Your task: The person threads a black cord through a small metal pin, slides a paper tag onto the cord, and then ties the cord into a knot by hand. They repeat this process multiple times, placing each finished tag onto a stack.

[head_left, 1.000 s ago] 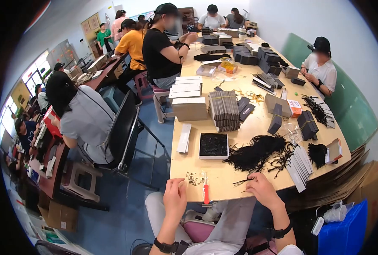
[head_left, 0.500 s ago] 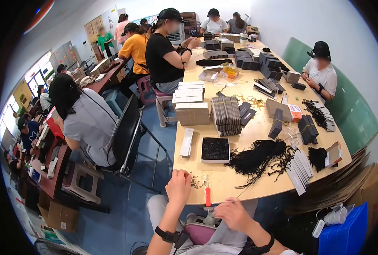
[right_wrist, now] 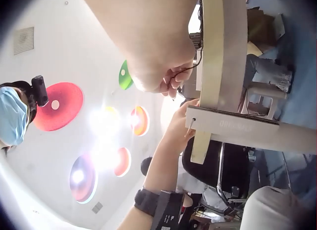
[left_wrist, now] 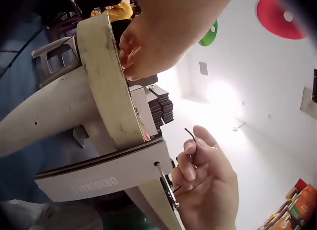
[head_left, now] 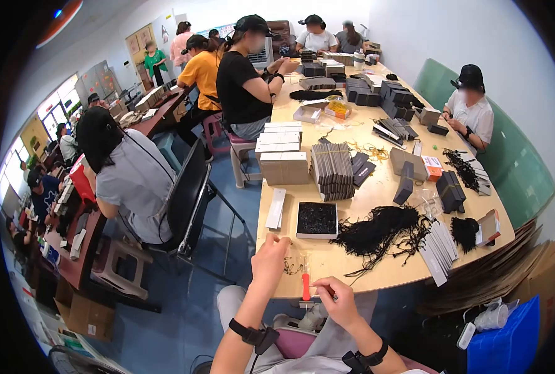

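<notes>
The right hand (head_left: 336, 302) is hovering just below the worktop (head_left: 327, 258) edge, its grip pinching a thin black cord (left_wrist: 192, 136) between thumb and fingertips. The left hand (head_left: 270, 258) is reaching over the edge, fingers curling beside small metal pins (head_left: 290, 267); whether its grip is holding any, I cannot tell. A red-handled tool (head_left: 305, 287) is lying between both hands.
</notes>
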Demonstrator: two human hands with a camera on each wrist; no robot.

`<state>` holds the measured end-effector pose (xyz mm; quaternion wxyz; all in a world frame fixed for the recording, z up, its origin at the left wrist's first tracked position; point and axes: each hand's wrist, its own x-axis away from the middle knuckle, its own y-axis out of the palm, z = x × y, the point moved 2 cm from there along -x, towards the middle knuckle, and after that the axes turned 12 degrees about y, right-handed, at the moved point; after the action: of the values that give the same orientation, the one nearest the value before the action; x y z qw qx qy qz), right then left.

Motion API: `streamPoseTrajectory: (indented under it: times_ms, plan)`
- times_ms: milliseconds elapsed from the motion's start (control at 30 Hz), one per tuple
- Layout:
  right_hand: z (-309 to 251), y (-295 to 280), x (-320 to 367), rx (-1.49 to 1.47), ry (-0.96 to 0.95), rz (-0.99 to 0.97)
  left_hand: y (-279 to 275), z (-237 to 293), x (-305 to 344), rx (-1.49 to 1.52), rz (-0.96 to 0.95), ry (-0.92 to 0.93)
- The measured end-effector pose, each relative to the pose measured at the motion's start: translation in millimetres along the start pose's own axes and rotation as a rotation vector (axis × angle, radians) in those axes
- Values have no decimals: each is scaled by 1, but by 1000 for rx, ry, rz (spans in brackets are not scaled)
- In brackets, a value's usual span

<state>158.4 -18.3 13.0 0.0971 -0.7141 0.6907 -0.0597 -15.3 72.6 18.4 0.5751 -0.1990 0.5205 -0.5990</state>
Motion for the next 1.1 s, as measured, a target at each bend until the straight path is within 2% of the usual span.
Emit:
streamPoseTrajectory:
  times_ms: [200, 267, 300, 367, 400, 467, 533, 600, 667, 867, 1100]
  plan:
    - [9, 7, 4, -38, 20, -39, 17, -14, -9, 62, -68, 9]
    - [9, 9, 4, -28, -3, -54, 21, -16, -5, 35, -29, 110]
    - [1, 7, 4, -86, 46, -49, 19, -12, -2, 34, -32, 112]
    - [-3, 3, -1, -146, 96, -40, 14, -4, 5, 330, 47, 129]
    - [-1, 0, -2, -188, 83, 14, 5, 8, 10, 330, 40, 129]
    - [-3, -2, -5, -231, 80, 65, -15, 41, 22, 675, 25, -13]
    - [-13, -5, -6, -281, -9, 200, -27, 57, 30, 692, 46, 17]
    - [-17, -4, -5, -275, 4, 230, -34, 66, 32, 742, 15, 102]
    - [-19, -4, -4, -232, -62, 310, -36, 68, 33, 708, 14, 99]
    - [-16, 0, -1, -138, -98, 298, -38, 73, 35, 743, 89, 116]
    - [-14, 2, 1, -204, -112, 288, -35, 70, 38, 736, 112, 85]
